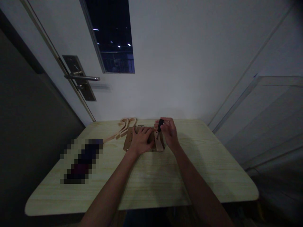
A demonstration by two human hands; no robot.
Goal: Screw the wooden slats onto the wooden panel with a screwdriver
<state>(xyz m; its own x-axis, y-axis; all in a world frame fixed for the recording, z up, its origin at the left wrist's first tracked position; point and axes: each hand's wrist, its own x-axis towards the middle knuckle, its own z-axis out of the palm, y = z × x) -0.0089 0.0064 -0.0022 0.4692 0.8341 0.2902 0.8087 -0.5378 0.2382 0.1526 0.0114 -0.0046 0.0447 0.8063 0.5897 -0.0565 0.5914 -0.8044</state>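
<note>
Wooden parts lie grouped at the far middle of a pale wood-grain table (146, 186), seen from the head camera. Left hand (140, 141) lies palm down, fingers spread, pressing flat on a brown wooden board (127, 142); no fingers curl around it, so this hand is open and merely bears down. Right hand (168, 131) stands just beside it at 3 o'clock, its fingers closed together around the dark handle of a small screwdriver (160, 125). That tool is held nearly upright, handle at the fingertips and tip pointing down at 6 o'clock onto a light wooden block (159, 143). Block and board touch, the block lying along the board's right edge, directly below the right hand's grip and between the two hands. Whether the tip actually meets the block is too small to tell. Curved light wooden strips (124, 126) lie at 10 o'clock from the left hand, near the board's far left corner. A blurred dark patch (81, 160) sits on the table at 8 o'clock, well apart from both hands. Behind the table stands a white door (165, 63) with a metal lever handle (81, 77).
</note>
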